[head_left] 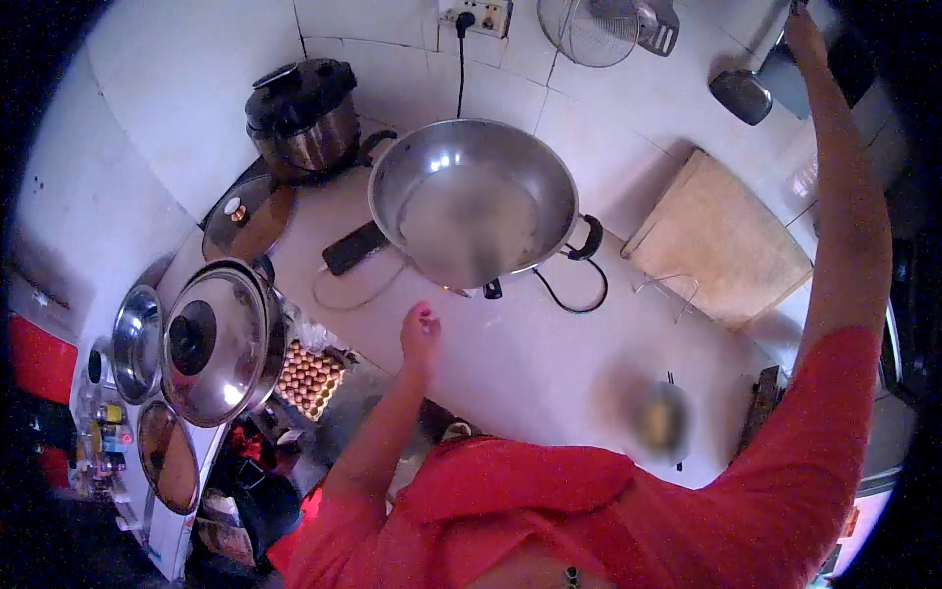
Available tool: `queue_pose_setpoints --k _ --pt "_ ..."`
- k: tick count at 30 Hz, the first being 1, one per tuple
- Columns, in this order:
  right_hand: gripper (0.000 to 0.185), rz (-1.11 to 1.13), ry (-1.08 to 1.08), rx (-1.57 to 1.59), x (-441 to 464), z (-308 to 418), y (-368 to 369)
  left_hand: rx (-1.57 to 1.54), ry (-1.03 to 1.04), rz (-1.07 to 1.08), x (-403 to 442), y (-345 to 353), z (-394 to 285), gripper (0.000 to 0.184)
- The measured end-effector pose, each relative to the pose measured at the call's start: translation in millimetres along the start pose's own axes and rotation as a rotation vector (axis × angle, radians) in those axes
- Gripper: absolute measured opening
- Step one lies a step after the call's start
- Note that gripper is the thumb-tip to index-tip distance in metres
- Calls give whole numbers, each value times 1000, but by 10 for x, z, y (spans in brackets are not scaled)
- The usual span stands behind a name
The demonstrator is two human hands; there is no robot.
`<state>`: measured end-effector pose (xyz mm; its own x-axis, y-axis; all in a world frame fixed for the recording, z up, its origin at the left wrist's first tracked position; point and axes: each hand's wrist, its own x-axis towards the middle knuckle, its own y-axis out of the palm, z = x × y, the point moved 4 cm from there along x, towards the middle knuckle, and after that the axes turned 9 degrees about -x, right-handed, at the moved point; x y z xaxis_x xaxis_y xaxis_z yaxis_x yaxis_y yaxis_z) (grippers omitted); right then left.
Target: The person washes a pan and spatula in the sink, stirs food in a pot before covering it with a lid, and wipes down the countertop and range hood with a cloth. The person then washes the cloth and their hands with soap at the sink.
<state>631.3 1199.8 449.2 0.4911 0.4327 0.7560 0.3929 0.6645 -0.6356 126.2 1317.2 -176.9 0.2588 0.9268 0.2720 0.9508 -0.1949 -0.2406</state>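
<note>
left hand (421, 337) just chilling loose below the big wok (538, 172), upper middle, right hand (806, 37) way up top right near a hanging utensil (742, 96), can't tell its grip

Cooker (302, 137): we see it black-lidded, beside a glass lid (250, 233).
Board (721, 240): we find it leaning against the tiled wall (613, 123).
Eggs (311, 378): we note close-set rows.

This is a kitchen: a wide two-handled wok (535, 172) stands on the pale table (530, 363), with an electric cooker (304, 123) at far left. A strainer (594, 29) hangs on the tiled wall (392, 74), a board (721, 236) leans at right, and at left sit eggs (311, 378) and a domed lid (231, 358) with a dark knob.
</note>
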Motion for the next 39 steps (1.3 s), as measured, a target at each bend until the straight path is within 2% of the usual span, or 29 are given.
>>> queue_pose_setpoints --k 2,4,7,10,13,16,18,20,25,28,31,34,36,38,39 --pt "56 -45 -39 76 152 -129 4 -160 -124 -56 247 111 448 42" --pt "49 -128 -94 -115 -68 40 -122 -337 -192 -69 428 188 802 45" --pt "46 -188 -106 -252 -269 189 -241 -235 -188 -26 491 138 588 46" --pt "46 -194 -91 -257 -228 79 -229 -290 -347 5 502 173 581 47" --pt "45 -192 -85 -258 -210 19 -193 -228 -126 22 507 184 536 41" --pt "44 -196 -78 -264 -208 -49 -185 139 156 195 600 348 871 30" --pt "44 -194 -75 -267 -221 -64 -166 46 -76 213 671 652 1469 22" --pt "44 -190 -67 -266 -274 -95 -150 -103 -301 201 654 742 1619 17" --pt "43 -197 -25 -271 -452 -106 -140 -628 -714 139 499 628 678 12" --pt "43 -203 -7 -271 -502 -114 -113 -471 -634 177 529 713 803 13" --pt "43 -211 6 -266 -509 -128 -81 -500 -572 181 581 769 858 12" --pt "43 -220 16 -260 -533 -143 -68 -612 -722 124 568 757 707 10" --pt "43 -226 21 -266 -537 -150 -71 -343 -425 272 639 868 1013 11" --pt "43 -240 23 -272 -513 -144 -75 -224 -341 308 653 837 1024 12" --pt "43 -251 31 -278 -482 -143 -93 -242 -358 281 644 789 808 15"
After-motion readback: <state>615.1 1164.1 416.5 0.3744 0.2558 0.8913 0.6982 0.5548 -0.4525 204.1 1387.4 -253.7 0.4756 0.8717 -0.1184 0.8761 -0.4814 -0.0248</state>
